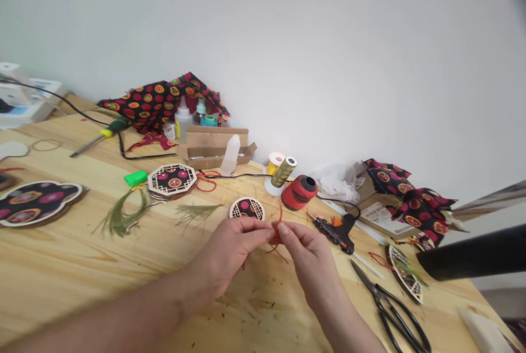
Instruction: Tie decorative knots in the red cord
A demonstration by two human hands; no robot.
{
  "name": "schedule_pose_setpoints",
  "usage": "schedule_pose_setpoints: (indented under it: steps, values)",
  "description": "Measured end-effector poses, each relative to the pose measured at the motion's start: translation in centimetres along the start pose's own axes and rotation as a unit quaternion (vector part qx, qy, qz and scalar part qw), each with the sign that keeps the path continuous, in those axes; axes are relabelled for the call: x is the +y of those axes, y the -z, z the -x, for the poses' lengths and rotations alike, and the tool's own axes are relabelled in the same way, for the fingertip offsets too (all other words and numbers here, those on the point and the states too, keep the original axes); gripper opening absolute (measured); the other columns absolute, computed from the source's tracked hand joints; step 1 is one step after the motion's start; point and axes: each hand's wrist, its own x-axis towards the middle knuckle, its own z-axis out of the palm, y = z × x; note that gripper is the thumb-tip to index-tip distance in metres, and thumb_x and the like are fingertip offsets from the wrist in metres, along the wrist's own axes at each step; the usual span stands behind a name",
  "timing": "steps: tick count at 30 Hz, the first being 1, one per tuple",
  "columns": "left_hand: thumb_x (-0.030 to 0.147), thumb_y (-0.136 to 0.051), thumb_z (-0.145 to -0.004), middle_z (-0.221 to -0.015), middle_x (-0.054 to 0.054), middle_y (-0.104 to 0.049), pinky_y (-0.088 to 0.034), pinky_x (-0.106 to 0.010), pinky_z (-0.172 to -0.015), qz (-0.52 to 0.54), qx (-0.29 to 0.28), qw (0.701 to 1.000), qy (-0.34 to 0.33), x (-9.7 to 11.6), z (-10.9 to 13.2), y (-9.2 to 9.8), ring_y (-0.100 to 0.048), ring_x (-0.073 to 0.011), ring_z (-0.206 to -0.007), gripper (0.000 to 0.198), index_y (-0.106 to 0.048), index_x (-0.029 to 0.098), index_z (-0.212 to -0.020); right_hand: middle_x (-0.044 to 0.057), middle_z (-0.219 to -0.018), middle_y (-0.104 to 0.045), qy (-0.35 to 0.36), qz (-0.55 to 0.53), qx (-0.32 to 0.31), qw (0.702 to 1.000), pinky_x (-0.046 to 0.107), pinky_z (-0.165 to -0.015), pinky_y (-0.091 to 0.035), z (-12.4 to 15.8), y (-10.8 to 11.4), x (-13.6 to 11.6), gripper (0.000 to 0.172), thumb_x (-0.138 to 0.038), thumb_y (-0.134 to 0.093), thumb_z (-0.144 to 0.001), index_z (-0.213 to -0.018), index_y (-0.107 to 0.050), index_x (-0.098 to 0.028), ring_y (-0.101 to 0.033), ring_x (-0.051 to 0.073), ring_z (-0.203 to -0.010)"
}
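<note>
My left hand (228, 251) and my right hand (308, 257) meet over the wooden table (82, 265), fingertips pinched together on a small red thread piece (276, 235) with loose ends trailing. Just beyond the fingers lies a small round lattice ornament (247, 208) with patterned fabric. A red thread spool (299, 192) lies on its side behind my right hand. A black glue gun (337, 231) rests to the right of it.
Black scissors (390, 309) lie at the right front. An octagonal lattice ornament (171, 180), green tassels (121, 216), a green lighter (135, 178), gold thread spools (283, 173), a cardboard box (213, 147), bottles, a screwdriver (101, 136) and patterned fabric (160, 102) crowd the back.
</note>
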Motion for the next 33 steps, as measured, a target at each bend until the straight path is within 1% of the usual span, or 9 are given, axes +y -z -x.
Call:
schedule_pose_setpoints:
  steps: [3, 5, 9, 14, 17, 21, 24, 27, 33]
  values:
    - [0.031, -0.066, -0.068, -0.067, -0.001, -0.068, -0.033, -0.021, -0.051, -0.005, -0.017, 0.999, -0.032, 0.1, 0.2, -0.1, -0.051, -0.0110, -0.059, 0.015, -0.071, 0.018, -0.066, 0.001, -0.060, -0.063, -0.033, -0.131, 0.027, 0.991, 0.027, -0.062, -0.044, -0.1, -0.4, 0.4, 0.020, -0.031, -0.069, -0.066, -0.076, -0.064, -0.013, -0.056, 0.013, -0.058]
    - [0.030, -0.065, -0.069, -0.066, -0.002, -0.068, -0.034, -0.022, -0.052, -0.018, -0.028, 0.999, -0.036, 0.1, 0.2, -0.2, -0.052, -0.0118, -0.058, 0.015, -0.071, 0.018, -0.064, 0.000, -0.055, -0.061, -0.038, -0.164, 0.029, 0.985, 0.026, -0.058, -0.043, 0.0, -0.5, 0.8, 0.019, -0.029, -0.070, -0.065, -0.070, -0.062, -0.013, -0.054, 0.012, -0.053]
    - [0.032, -0.063, -0.071, -0.060, 0.000, -0.065, -0.025, -0.022, -0.043, -0.037, -0.051, 0.998, -0.023, -0.2, 0.1, -0.2, -0.042, -0.0075, -0.044, 0.017, -0.071, 0.018, -0.066, -0.004, -0.045, -0.053, -0.051, -0.182, 0.028, 0.982, 0.021, -0.046, -0.037, 0.2, -0.7, 1.4, 0.021, -0.032, -0.065, -0.068, -0.066, -0.055, -0.014, -0.047, 0.008, -0.042]
    - [0.036, -0.066, -0.069, -0.055, 0.003, -0.057, -0.014, -0.021, -0.039, -0.052, -0.039, 0.998, 0.002, -0.7, -0.2, -0.1, -0.027, -0.0039, -0.039, 0.019, -0.070, 0.017, -0.071, -0.012, -0.042, -0.034, -0.092, -0.262, 0.000, 0.961, 0.015, -0.037, -0.021, 0.1, -0.8, 1.8, 0.027, -0.035, -0.066, -0.066, -0.065, -0.047, -0.016, -0.026, 0.002, -0.036]
    - [0.040, -0.066, -0.068, -0.058, 0.002, -0.058, -0.013, -0.021, -0.039, -0.039, -0.043, 0.998, 0.011, -0.9, -0.5, 0.1, -0.024, -0.0034, -0.040, 0.023, -0.069, 0.017, -0.074, -0.010, -0.043, -0.033, -0.082, -0.246, -0.010, 0.966, 0.017, -0.038, -0.021, 0.0, -0.5, 1.9, 0.028, -0.040, -0.063, -0.070, -0.065, -0.051, -0.015, -0.025, 0.003, -0.038]
    - [0.040, -0.064, -0.070, -0.061, 0.000, -0.060, -0.012, -0.021, -0.039, -0.035, -0.053, 0.998, 0.001, -0.9, -0.7, 0.3, -0.023, -0.0035, -0.040, 0.023, -0.070, 0.018, -0.075, -0.003, -0.050, -0.047, -0.050, -0.184, -0.018, 0.981, 0.020, -0.041, -0.027, 0.1, -0.1, 1.8, 0.033, -0.044, -0.055, -0.077, -0.070, -0.061, -0.012, -0.033, 0.005, -0.041]
    - [0.039, -0.065, -0.069, -0.057, 0.002, -0.055, -0.012, -0.021, -0.039, -0.036, -0.041, 0.999, 0.004, -0.8, -0.6, 0.3, -0.022, -0.0036, -0.040, 0.023, -0.070, 0.018, -0.076, -0.002, -0.055, -0.052, -0.063, -0.167, -0.016, 0.984, 0.020, -0.043, -0.028, 0.1, 0.0, 1.7, 0.024, -0.035, -0.065, -0.069, -0.073, -0.066, -0.011, -0.035, 0.005, -0.043]
    - [0.038, -0.067, -0.066, -0.053, 0.004, -0.050, -0.013, -0.020, -0.038, -0.036, -0.019, 0.999, 0.007, -0.8, -0.6, 0.2, -0.022, -0.0034, -0.039, 0.023, -0.069, 0.017, -0.073, -0.002, -0.055, -0.055, -0.074, -0.165, 0.013, 0.984, 0.019, -0.043, -0.027, 0.1, -0.1, 1.6, 0.018, -0.028, -0.071, -0.061, -0.071, -0.068, -0.013, -0.036, 0.005, -0.044]
    - [0.040, -0.067, -0.065, -0.048, 0.006, -0.044, -0.012, -0.020, -0.038, -0.041, -0.016, 0.999, 0.009, -0.9, -0.5, 0.0, -0.023, -0.0033, -0.038, 0.024, -0.067, 0.017, -0.069, -0.004, -0.048, -0.051, -0.064, -0.131, 0.051, 0.988, 0.020, -0.043, -0.027, 0.1, -0.1, 1.6, 0.016, -0.028, -0.071, -0.059, -0.061, -0.064, -0.014, -0.036, 0.006, -0.044]
